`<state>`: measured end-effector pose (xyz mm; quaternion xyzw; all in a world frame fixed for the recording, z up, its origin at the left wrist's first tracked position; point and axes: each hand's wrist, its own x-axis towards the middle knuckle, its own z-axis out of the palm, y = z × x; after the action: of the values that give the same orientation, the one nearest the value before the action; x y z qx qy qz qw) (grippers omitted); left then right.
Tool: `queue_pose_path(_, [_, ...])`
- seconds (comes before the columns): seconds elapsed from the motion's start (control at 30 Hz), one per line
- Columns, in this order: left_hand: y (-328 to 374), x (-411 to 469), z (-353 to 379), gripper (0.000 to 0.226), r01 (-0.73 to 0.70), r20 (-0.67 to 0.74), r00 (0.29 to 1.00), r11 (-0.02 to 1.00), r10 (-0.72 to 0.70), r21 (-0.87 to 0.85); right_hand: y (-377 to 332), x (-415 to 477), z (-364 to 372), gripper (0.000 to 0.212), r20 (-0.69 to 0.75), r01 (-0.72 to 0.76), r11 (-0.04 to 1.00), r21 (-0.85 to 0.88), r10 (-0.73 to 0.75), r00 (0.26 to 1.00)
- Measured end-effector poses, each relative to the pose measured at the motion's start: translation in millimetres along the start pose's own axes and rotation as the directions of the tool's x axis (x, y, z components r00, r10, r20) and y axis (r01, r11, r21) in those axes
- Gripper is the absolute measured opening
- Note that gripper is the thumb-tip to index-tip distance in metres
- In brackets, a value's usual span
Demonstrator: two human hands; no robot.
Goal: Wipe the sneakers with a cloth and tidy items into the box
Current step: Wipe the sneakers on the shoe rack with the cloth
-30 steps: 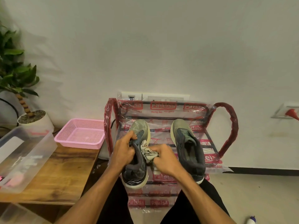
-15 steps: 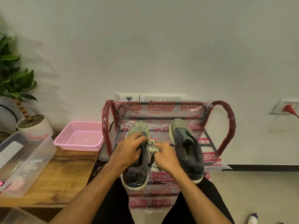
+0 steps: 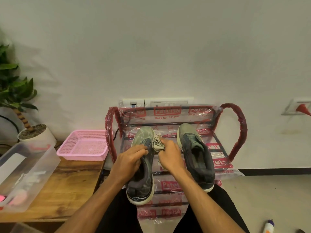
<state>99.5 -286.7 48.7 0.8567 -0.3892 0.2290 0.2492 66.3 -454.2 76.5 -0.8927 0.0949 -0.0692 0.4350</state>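
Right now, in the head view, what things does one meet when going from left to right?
Clear box → pink basket → sneaker being wiped → cloth → second sneaker → white bottle on the floor.

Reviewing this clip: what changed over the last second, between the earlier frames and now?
The right hand, pinching the cloth, slid forward along the held sneaker, on its inner side, from mid-shoe toward the toe. The left hand kept gripping that sneaker at its opening, fingers shifting slightly. Nothing was picked up or released. The other sneaker, wrapped rack, pink basket and clear box stayed put.
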Motion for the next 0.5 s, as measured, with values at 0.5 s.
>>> queue_pose_path(0.5, [-8,-9,14,0.048,0.188,-0.128,0.968,0.960,-0.217,-0.208,1,6,12,0.077,0.140,0.256,0.920,-0.296,-0.223,0.965])
